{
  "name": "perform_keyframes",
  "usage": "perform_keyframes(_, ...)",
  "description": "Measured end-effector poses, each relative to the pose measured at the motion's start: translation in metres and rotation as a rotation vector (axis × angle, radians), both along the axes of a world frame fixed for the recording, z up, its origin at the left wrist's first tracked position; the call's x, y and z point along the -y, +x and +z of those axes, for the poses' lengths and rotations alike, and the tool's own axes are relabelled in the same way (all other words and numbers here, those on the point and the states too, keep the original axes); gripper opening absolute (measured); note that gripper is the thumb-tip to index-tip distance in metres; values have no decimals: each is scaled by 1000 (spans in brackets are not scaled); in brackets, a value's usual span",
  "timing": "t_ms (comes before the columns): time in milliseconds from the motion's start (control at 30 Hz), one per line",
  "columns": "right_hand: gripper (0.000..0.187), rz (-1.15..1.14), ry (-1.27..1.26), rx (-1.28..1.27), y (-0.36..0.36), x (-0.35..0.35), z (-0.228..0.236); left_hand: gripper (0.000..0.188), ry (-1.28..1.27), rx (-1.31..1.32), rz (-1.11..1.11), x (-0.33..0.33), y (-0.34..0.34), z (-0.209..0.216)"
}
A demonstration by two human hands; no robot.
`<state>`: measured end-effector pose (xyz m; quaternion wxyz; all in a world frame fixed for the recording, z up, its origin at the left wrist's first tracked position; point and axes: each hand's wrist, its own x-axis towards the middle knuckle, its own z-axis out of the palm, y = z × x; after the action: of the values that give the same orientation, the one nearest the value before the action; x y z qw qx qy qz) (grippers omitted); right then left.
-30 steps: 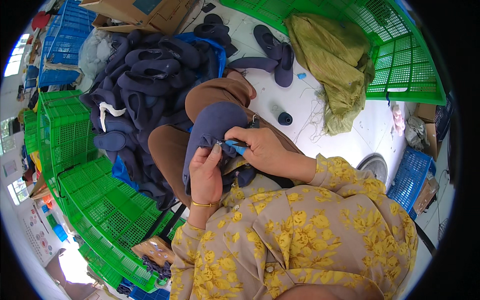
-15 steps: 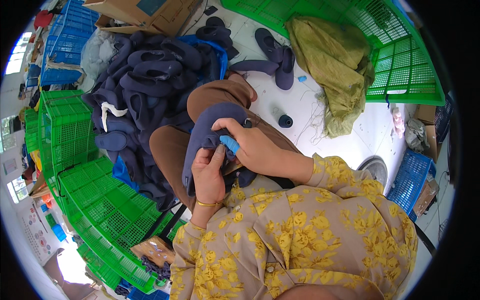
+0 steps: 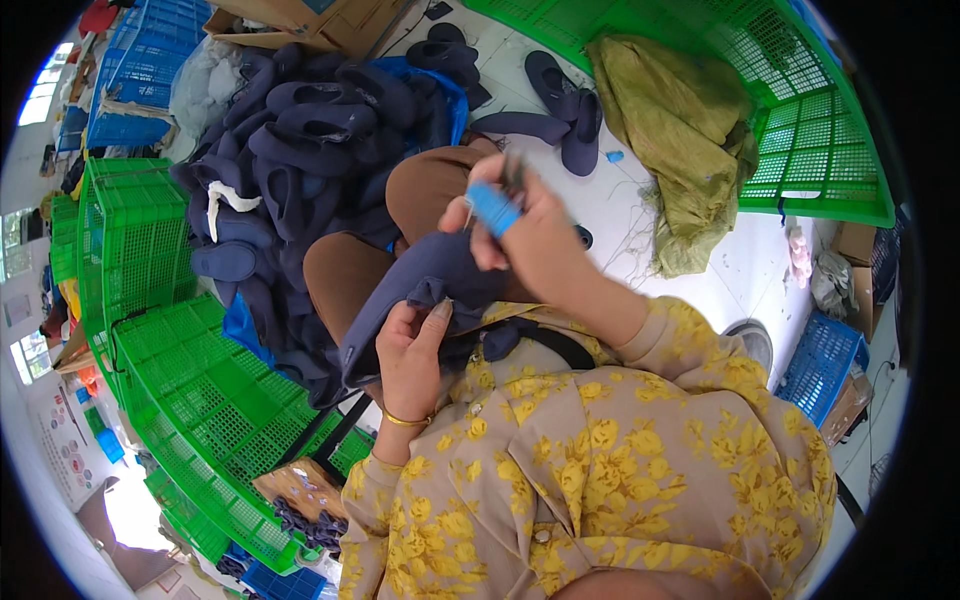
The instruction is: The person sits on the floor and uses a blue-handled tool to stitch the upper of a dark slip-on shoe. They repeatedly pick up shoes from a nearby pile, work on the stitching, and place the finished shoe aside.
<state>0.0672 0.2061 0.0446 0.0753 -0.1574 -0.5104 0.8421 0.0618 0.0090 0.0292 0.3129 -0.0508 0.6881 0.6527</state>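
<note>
A navy fabric shoe (image 3: 428, 272) lies across my lap, its sole side toward my knees. My left hand (image 3: 410, 355) is closed on the shoe's near edge, thumb and fingers pinching bunched cloth by the opening. Raised just above the shoe's far end is my right hand (image 3: 545, 235), its fingers curled together and smeared by motion. Blue tape (image 3: 493, 208) wraps one of its fingers. Something small and dark shows at its fingertips, too blurred to name. A thin line seems to hang below these fingers.
On the left, a big heap of navy shoes (image 3: 320, 125) rises beside green crates (image 3: 215, 390). Several loose shoes (image 3: 580, 150) lie on the white floor ahead, near an olive sack (image 3: 680, 140). A blue basket (image 3: 822, 368) stands at the right. A cardboard box (image 3: 330, 25) is behind the heap.
My right hand has lifted off the shoe's opening and swung up and right. The shoe has tilted and shifted a little down in my left hand, which keeps its hold.
</note>
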Motion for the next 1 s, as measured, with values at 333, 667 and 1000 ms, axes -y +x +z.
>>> perform_keyframes(333, 17, -221, -574, -440, 35, -234, 45, 22, 99, 76, -63, -9, -11, 4)
perform_keyframes(667, 15, -110, 519, -16, 34, -91, -3, 28, 182, 194, -123, 0, -20, -9)
perform_keyframes(1000, 47, 474, 1063, -238, 38, -14, -32, 24, 207, 202, -130, -1, -20, -4)
